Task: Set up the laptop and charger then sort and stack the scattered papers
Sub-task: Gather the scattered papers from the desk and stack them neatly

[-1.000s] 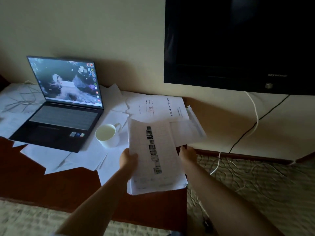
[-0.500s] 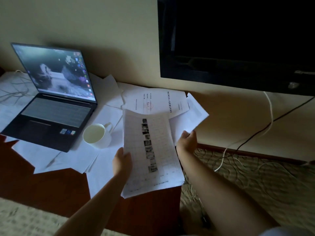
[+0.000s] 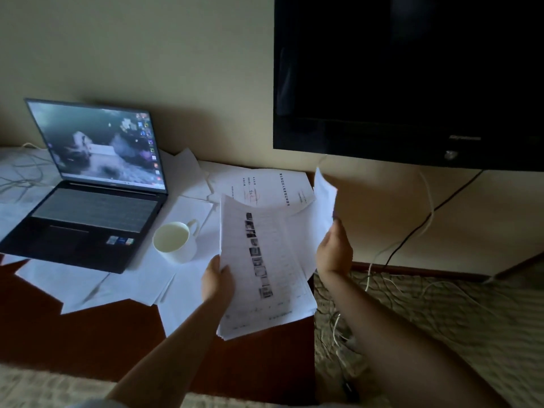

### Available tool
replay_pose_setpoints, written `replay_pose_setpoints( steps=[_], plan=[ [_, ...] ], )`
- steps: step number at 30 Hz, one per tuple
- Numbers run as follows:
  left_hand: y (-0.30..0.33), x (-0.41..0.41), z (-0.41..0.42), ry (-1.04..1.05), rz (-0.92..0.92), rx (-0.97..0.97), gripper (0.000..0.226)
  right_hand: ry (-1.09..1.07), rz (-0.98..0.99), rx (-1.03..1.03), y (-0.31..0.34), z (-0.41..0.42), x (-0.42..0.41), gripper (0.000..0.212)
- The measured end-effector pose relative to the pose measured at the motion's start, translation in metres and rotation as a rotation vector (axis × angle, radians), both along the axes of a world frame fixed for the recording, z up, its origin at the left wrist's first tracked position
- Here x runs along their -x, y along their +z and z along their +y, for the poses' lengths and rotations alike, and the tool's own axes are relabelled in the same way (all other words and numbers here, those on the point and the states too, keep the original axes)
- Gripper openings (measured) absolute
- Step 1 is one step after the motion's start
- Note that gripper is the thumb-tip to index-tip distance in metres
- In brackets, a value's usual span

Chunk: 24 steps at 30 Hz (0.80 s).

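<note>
An open laptop (image 3: 97,187) with a lit screen sits on the dark wooden desk (image 3: 88,334) at the left. White papers (image 3: 88,284) lie scattered under and around it. My left hand (image 3: 217,282) grips the left edge of a paper stack (image 3: 265,275) whose top sheet carries a column of small pictures. My right hand (image 3: 334,250) holds a blank sheet (image 3: 323,201) lifted upright off the desk's right end. A printed form (image 3: 265,187) lies flat behind the stack.
A white mug (image 3: 173,241) stands between laptop and stack. A dark wall television (image 3: 409,78) hangs at the upper right. Cables (image 3: 424,213) drop from it to the carpet. More cords (image 3: 20,172) lie at the far left.
My right hand has raised the blank sheet from the desk's right end until it stands upright. The stack in my left hand stays about where it was.
</note>
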<state>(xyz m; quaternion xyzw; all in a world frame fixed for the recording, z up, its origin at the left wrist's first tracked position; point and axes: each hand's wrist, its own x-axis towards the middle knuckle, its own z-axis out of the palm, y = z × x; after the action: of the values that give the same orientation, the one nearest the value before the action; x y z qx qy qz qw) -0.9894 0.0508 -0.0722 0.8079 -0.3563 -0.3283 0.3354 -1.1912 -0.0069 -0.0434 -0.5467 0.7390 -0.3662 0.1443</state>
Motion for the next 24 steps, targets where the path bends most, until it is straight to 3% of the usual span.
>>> replay_pose_setpoints(
  steps=[4, 6, 8, 13, 18, 21, 24],
  plan=[
    [0.011, -0.004, 0.013, -0.059, 0.077, 0.029, 0.024, 0.253, 0.135, 0.176, 0.02, 0.028, -0.023, 0.026],
    [0.011, -0.009, 0.019, -0.057, 0.127, 0.029, 0.026, 0.27, 0.159, 0.273, 0.035, 0.04, -0.037, 0.026],
    [0.01, -0.015, 0.025, -0.062, 0.157, 0.021, 0.03, 0.247, 0.061, 0.308, 0.052, 0.049, -0.051, 0.004],
    [0.007, -0.03, 0.04, -0.128, 0.194, -0.023, 0.035, 0.108, -0.178, 0.302, 0.083, 0.059, -0.067, 0.025],
    [-0.003, -0.044, 0.04, -0.056, 0.361, -0.121, 0.034, 0.008, -0.291, 0.03, 0.077, 0.059, -0.058, 0.044],
    [-0.009, -0.051, 0.04, 0.064, 0.61, -0.15, 0.039, -0.023, -0.281, -0.19, 0.052, 0.053, -0.043, 0.054],
    [-0.009, -0.053, 0.039, 0.061, 0.709, -0.141, 0.052, 0.015, -0.223, -0.381, 0.019, 0.046, -0.032, 0.058]
  ],
)
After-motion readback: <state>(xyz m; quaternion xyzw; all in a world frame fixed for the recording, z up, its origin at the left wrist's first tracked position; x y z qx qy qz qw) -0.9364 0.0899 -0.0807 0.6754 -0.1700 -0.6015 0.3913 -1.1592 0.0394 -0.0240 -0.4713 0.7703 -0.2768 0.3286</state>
